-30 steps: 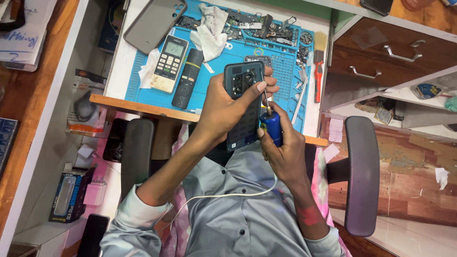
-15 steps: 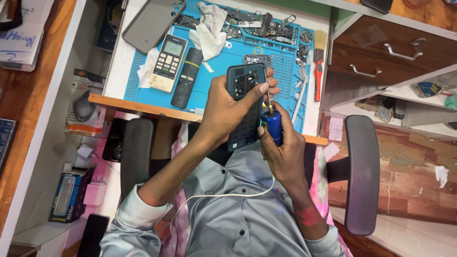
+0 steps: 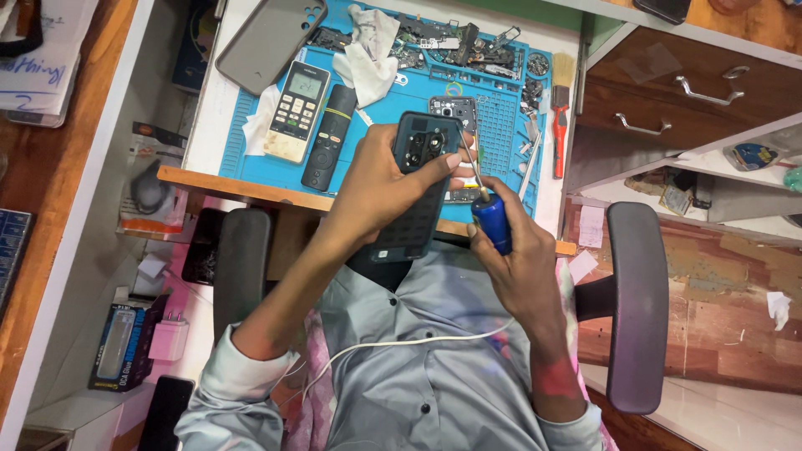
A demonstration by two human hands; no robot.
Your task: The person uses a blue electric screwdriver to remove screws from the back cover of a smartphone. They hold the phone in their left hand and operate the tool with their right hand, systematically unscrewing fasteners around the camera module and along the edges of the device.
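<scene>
My left hand point(image 3: 380, 188) grips a dark teal phone point(image 3: 416, 200) with its back facing up, camera end toward the bench. My right hand point(image 3: 522, 255) holds a blue-handled screwdriver point(image 3: 487, 209) whose thin metal tip touches the phone's upper right edge near the camera block. Both hands hover over my lap, just in front of the blue work mat point(image 3: 493, 125). A second phone frame point(image 3: 452, 113) lies on the mat right behind the held phone.
On the mat sit a white remote point(image 3: 298, 110), a black remote point(image 3: 328, 138), a crumpled cloth point(image 3: 368, 58), a grey phone case point(image 3: 269, 33), loose boards and a red-handled brush point(image 3: 560, 117). Wooden drawers point(image 3: 693, 92) stand right; chair armrests point(image 3: 639, 305) flank me.
The screwdriver has tilted slightly and its tip has shifted along the phone's upper edge; the phone and left hand stay almost still.
</scene>
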